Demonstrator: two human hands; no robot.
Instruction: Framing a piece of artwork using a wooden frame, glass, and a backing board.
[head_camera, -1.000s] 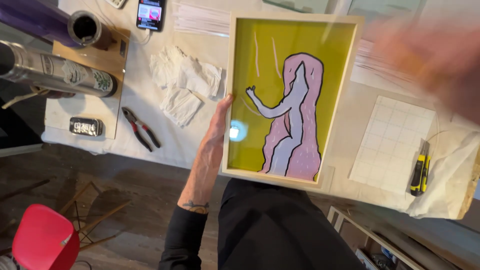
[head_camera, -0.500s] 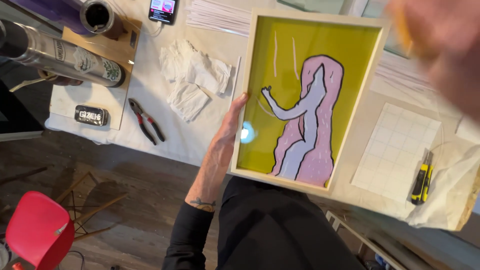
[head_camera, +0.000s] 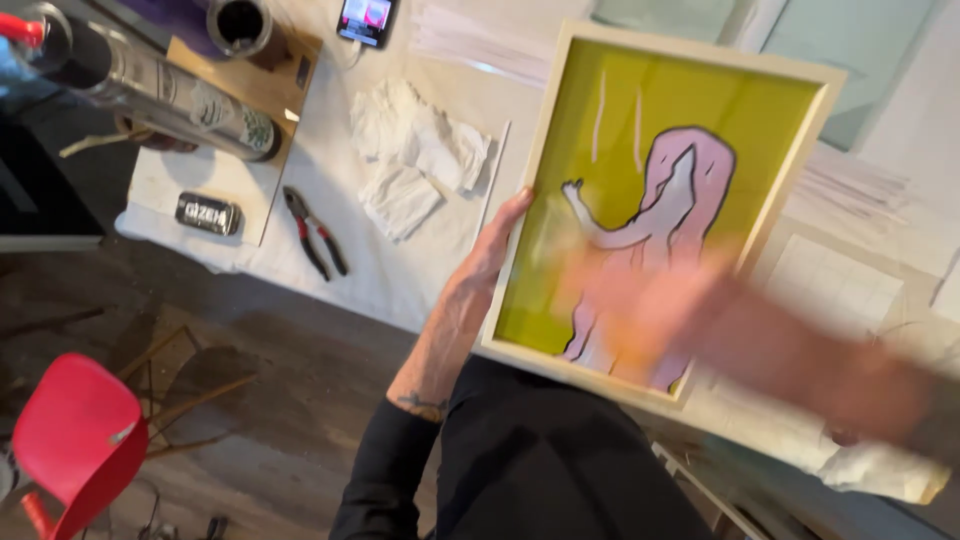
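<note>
A framed picture (head_camera: 650, 130) with a pale wooden frame shows a pink and grey figure on yellow-green. My left hand (head_camera: 485, 265) grips the frame's left edge and holds it tilted above my lap, against the table's edge. My right hand (head_camera: 650, 310) is a blur sweeping across the lower part of the glass; whether it holds something I cannot make out. My right forearm stretches off to the right.
On the white-covered table (head_camera: 330, 190) lie crumpled white cloths (head_camera: 415, 160), red-handled pliers (head_camera: 315, 235), a small dark tin (head_camera: 208, 212), a wooden board (head_camera: 255, 90) with a metal cup (head_camera: 240, 22), a long cylinder (head_camera: 150, 85) and a phone (head_camera: 365, 18). A red chair (head_camera: 75, 440) stands low left.
My right hand has come down from the upper right onto the lower part of the glass. The view has shifted slightly; my left hand keeps its grip on the frame.
</note>
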